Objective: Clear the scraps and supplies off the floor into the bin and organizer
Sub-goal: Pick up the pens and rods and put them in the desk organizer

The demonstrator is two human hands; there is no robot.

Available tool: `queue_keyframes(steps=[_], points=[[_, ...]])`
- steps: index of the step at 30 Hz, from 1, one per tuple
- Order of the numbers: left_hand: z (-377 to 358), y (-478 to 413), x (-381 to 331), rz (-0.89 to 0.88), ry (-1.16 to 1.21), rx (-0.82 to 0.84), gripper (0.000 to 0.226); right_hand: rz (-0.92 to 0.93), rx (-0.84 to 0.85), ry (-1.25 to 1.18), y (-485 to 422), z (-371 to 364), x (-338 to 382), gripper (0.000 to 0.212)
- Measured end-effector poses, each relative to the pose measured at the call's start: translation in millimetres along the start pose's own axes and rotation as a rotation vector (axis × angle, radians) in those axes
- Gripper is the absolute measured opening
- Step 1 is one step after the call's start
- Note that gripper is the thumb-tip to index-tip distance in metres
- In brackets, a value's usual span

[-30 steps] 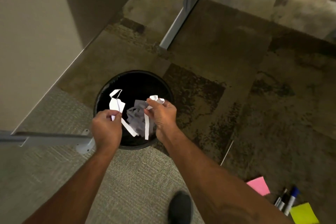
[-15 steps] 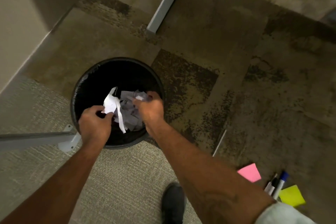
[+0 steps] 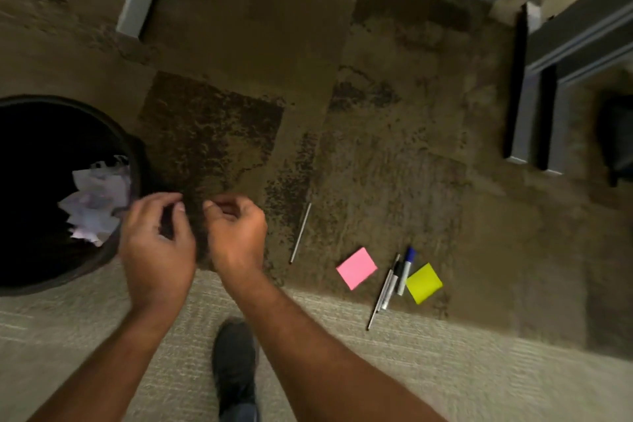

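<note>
Both hands, the left hand (image 3: 156, 243) and right hand (image 3: 236, 233), hang empty with fingers loosely curled at centre left, beside a black bin (image 3: 133, 161) holding crumpled paper scraps (image 3: 97, 202). At lower right, a pink sticky note (image 3: 357, 267), yellow sticky note (image 3: 424, 283) and pens (image 3: 394, 279) lie on the carpet (image 3: 376, 164).

Nothing here can be read. The pink sticky note (image 3: 356, 267) and the yellow sticky note (image 3: 424, 283) on the floor to the right look blank, and the pens (image 3: 394, 281) lying between them are too small and blurred for any brand or print to show. The crumpled paper (image 3: 97, 197) in the bin (image 3: 135, 161) on the left shows no legible writing either.
</note>
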State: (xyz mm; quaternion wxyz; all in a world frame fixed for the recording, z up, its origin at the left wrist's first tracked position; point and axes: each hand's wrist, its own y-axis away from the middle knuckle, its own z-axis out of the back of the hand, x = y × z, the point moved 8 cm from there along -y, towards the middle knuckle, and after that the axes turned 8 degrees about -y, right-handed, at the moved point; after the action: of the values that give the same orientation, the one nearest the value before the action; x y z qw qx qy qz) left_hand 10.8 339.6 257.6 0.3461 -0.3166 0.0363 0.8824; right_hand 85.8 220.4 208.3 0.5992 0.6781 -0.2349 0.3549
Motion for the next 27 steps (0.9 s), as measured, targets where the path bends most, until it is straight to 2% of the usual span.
queue_keyframes(steps=[3, 7, 9, 12, 15, 18, 22, 24, 27], points=[[-60, 51, -28, 0.024, -0.042, 0.194, 0.013, -0.041, -0.151, 0.049, -12, 103, -29, 0.013], [-155, 117, -10, 0.238, -0.130, 0.471, 0.010, -0.131, -0.395, 0.194, -35, 261, -90, 0.015], [-191, 140, 6, 0.307, -0.169, 0.545, 0.011, -0.192, -0.535, 0.252, -40, 336, -125, 0.014], [-229, 155, 23, 0.336, -0.241, 0.557, 0.012, -0.257, -0.661, 0.332, -49, 415, -166, 0.017], [-267, 156, 33, 0.309, -0.280, 0.550, 0.017, -0.271, -0.667, 0.377, -66, 450, -198, 0.018], [-305, 154, 33, 0.241, -0.285, 0.576, 0.019, -0.267, -0.629, 0.398, -84, 453, -224, 0.017], [-341, 152, 31, 0.279, -0.269, 0.555, 0.028, -0.239, -0.625, 0.410, -102, 451, -244, 0.016], [-356, 155, 28, 0.258, -0.298, 0.590, 0.029, -0.203, -0.614, 0.510, -110, 448, -245, 0.023], [-366, 152, 24, 0.187, -0.329, 0.551, 0.026, -0.157, -0.595, 0.655, -117, 439, -245, 0.030]])
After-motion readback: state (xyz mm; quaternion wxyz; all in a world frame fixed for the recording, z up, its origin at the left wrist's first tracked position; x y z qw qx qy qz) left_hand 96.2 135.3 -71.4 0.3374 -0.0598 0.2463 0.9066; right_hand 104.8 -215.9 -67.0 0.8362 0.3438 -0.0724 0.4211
